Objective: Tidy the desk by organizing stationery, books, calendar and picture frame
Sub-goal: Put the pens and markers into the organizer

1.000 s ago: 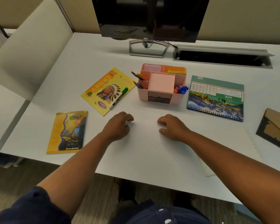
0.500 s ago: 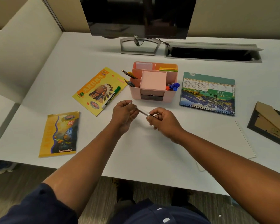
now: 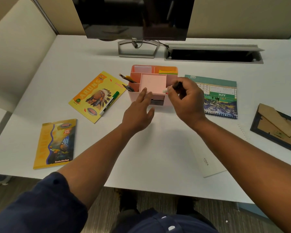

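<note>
Since half a second ago, your right hand (image 3: 186, 100) has carried the pen (image 3: 172, 87) up from the bare desk to the pink organizer (image 3: 168, 105) at frame centre, and your left hand (image 3: 138, 113) has let go of it.

Right hand is pinching the pen between thumb and curled fingers, white tip pointing left, just above the organizer's front-right compartment. Left hand is hovering with fingers straight and spread, holding nothing, at the organizer's front wall; can't tell if it's touching.

Step in hand: you're stowing loose stationery. Next move, as I read it: tip the pen upright and drop it into that right compartment, which your hand is mostly hiding.

Count still loose on the desk (image 3: 74, 52):
- 2 books: yellow book (image 3: 92, 91) left of centre, butterfly book (image 3: 55, 143) lower left
- 1 green marker (image 3: 109, 103) lying on the yellow book
- 1 calendar (image 3: 222, 96) flat, right of the organizer
- 1 picture frame (image 3: 279, 128) face down at right edge
- 1 white notebook (image 3: 207, 158) lower right, under your forearm
</note>
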A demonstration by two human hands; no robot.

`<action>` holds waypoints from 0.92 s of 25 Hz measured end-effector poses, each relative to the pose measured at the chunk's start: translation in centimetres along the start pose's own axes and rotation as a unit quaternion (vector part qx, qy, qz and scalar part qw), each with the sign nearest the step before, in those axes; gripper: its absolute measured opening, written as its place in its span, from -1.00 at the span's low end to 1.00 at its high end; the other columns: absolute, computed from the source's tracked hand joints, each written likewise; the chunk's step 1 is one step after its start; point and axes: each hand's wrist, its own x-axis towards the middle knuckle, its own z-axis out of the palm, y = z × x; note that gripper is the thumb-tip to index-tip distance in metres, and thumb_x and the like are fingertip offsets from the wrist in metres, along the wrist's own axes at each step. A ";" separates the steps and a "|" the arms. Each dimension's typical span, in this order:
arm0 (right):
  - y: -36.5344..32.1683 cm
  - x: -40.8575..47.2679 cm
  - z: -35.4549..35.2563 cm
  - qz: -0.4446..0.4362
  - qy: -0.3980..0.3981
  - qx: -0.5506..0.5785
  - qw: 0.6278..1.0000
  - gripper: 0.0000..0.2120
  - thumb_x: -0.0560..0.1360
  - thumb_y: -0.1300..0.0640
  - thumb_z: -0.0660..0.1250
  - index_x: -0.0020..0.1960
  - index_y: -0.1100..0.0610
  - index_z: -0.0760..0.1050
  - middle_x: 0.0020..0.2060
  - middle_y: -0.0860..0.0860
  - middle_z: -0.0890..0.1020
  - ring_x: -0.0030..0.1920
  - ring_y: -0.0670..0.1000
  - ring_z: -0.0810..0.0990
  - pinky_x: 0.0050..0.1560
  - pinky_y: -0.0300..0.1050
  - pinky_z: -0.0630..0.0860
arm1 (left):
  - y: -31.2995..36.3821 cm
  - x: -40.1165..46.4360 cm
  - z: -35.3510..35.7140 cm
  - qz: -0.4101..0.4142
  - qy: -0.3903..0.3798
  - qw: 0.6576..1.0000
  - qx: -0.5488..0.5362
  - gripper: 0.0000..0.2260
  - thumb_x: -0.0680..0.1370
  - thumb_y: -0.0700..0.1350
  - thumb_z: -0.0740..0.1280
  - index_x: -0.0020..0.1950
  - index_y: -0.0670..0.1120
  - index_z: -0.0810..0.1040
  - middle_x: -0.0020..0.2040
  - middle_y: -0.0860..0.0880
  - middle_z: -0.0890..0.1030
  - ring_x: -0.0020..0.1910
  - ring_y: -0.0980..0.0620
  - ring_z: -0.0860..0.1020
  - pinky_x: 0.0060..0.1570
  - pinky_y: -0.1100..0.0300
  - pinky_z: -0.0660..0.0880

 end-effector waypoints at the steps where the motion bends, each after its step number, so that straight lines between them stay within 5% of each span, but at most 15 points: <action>1: 0.5 0.6 -0.1 -0.013 -0.008 -0.045 0.999 -0.78 0.57 0.06 0.35 0.16 0.14 0.57 -0.06 0.03 0.63 -0.10 -0.04 0.57 -0.17 -0.28 0.50 | 0.1 0.0 -0.1 -0.005 -0.007 1.000 0.009 -0.37 0.64 0.07 0.27 0.64 0.06 0.07 0.66 0.08 -0.04 0.46 -0.09 0.41 0.18 -0.01 0.56; 4: 1.7 1.6 0.0 -0.022 -0.060 -0.156 0.986 -0.80 0.58 0.05 0.32 0.16 0.08 0.58 -0.04 0.05 0.61 -0.09 0.01 0.52 -0.27 -0.30 0.35 | 0.4 -0.2 -0.6 -0.011 -0.027 1.000 0.012 -0.30 0.61 0.03 0.33 0.64 0.08 0.01 0.66 0.09 -0.08 0.43 -0.10 0.45 0.12 0.04 0.56; 7: 2.3 2.2 0.3 -0.002 -0.099 -0.228 0.969 -0.76 0.57 0.08 0.32 0.22 0.05 0.55 0.01 0.09 0.61 0.01 0.11 0.56 -0.17 -0.16 0.47 | 0.7 -0.2 -1.1 -0.015 -0.039 0.999 0.010 -0.29 0.61 0.02 0.33 0.65 0.09 -0.01 0.66 0.09 -0.09 0.43 -0.08 0.45 0.07 0.11 0.56; 12: 2.6 2.5 1.0 0.051 -0.110 -0.241 0.963 -0.70 0.60 0.11 0.32 0.32 0.08 0.51 0.10 0.11 0.61 0.07 0.14 0.58 -0.09 -0.07 0.49 | 0.2 -0.1 -1.0 -0.007 -0.047 0.999 0.006 -0.27 0.60 0.00 0.34 0.65 0.10 -0.02 0.65 0.12 -0.10 0.38 -0.05 0.50 -0.10 0.22 0.47; 18: 2.5 1.3 1.3 0.017 -0.119 -0.254 0.960 -0.68 0.60 0.14 0.27 0.35 0.10 0.49 0.05 0.10 0.62 0.01 0.12 0.59 -0.15 -0.09 0.49 | -0.3 0.0 -0.6 0.002 -0.045 0.999 -0.004 -0.27 0.59 -0.02 0.35 0.64 0.11 0.00 0.65 0.14 -0.11 0.30 -0.02 0.55 -0.13 0.23 0.52; 21: 2.4 -0.2 1.9 -0.018 -0.178 -0.211 0.961 -0.76 0.60 0.15 0.26 0.23 0.13 0.56 0.02 0.08 0.64 -0.04 0.09 0.60 -0.14 -0.10 0.53 | -1.3 -1.6 0.0 0.046 0.050 0.998 -0.019 -0.49 0.56 -0.11 0.39 0.49 -0.01 0.35 0.59 0.00 0.23 0.21 -0.06 0.57 -0.03 0.10 0.60; 23: 2.9 -1.1 2.6 -0.002 -0.252 -0.210 0.945 -0.78 0.61 0.14 0.24 0.19 0.11 0.59 0.05 0.06 0.65 -0.03 0.07 0.60 -0.08 -0.04 0.59 | -2.6 -2.6 0.6 0.026 0.117 0.992 -0.024 -0.69 0.53 -0.18 0.39 0.26 -0.10 0.50 0.35 -0.10 0.46 0.18 -0.11 0.53 0.08 0.03 0.57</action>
